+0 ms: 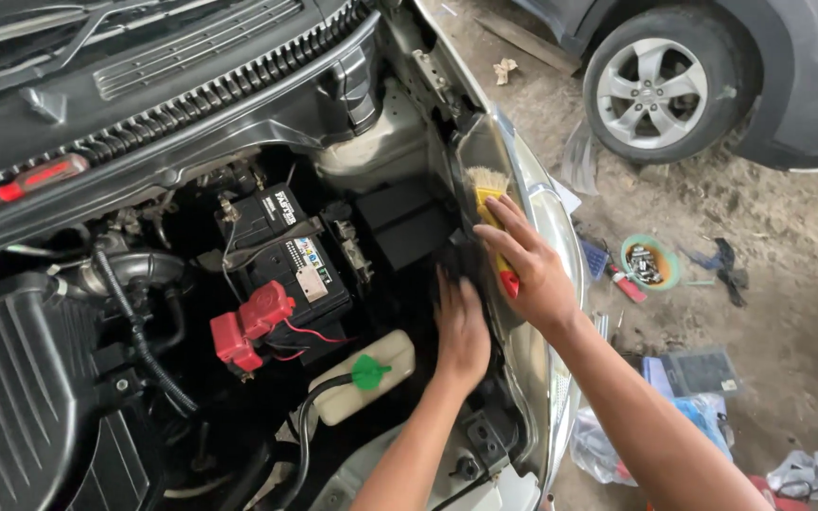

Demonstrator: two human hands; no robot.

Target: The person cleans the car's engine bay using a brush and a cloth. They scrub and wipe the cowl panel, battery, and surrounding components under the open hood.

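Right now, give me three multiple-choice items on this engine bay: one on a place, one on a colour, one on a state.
1. Where does the brush sit?
A. against the headlight
B. on the ground by the wheel
C. on the battery

2. What colour is the cap on the pale reservoir?
A. blue
B. green
C. white

3. How is the right hand engaged?
A. hanging free
B. gripping the brush handle
C. resting flat on the battery

Answers:
1 A, the bristles press near the top of the headlight, at the edge of the bay.
2 B, the cap is bright green against the cream tank.
3 B, its fingers wrap the yellow and red handle, while the left hand lies spread in the dark gap behind the lamp.
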